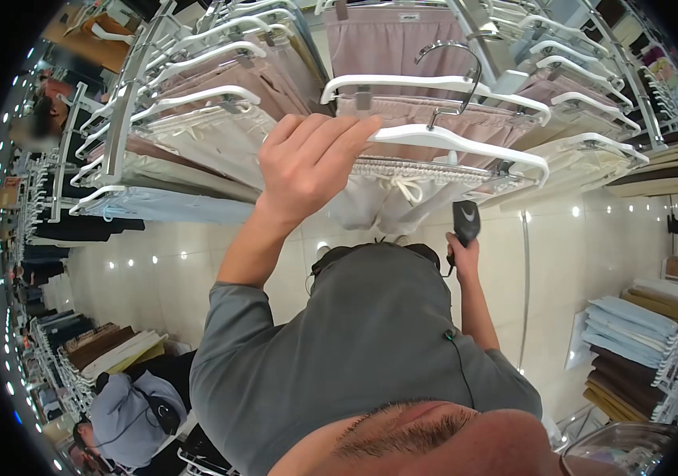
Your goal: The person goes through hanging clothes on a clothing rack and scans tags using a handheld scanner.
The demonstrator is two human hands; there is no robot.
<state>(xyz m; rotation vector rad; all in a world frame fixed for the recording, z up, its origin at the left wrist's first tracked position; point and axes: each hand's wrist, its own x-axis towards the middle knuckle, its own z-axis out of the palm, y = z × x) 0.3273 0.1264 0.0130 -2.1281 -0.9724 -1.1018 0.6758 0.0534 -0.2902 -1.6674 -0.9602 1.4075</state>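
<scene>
My left hand (311,163) is closed over the left end of a white hanger (442,139) at the front of the central rack. From this hanger hang pale drawstring trousers (402,198). Just behind it, another white hanger (434,82) holds pink trousers (434,111). Lower and to the right, my right hand (464,255) grips the handle of a dark handheld scanner (466,222), whose head is near the hem of the pale trousers.
Racks of hung trousers (188,205) stand left and right of the centre. Folded clothes (629,325) lie at the right. Another person in a grey-blue top (132,416) is at the lower left. Tiled floor (561,262) shows below.
</scene>
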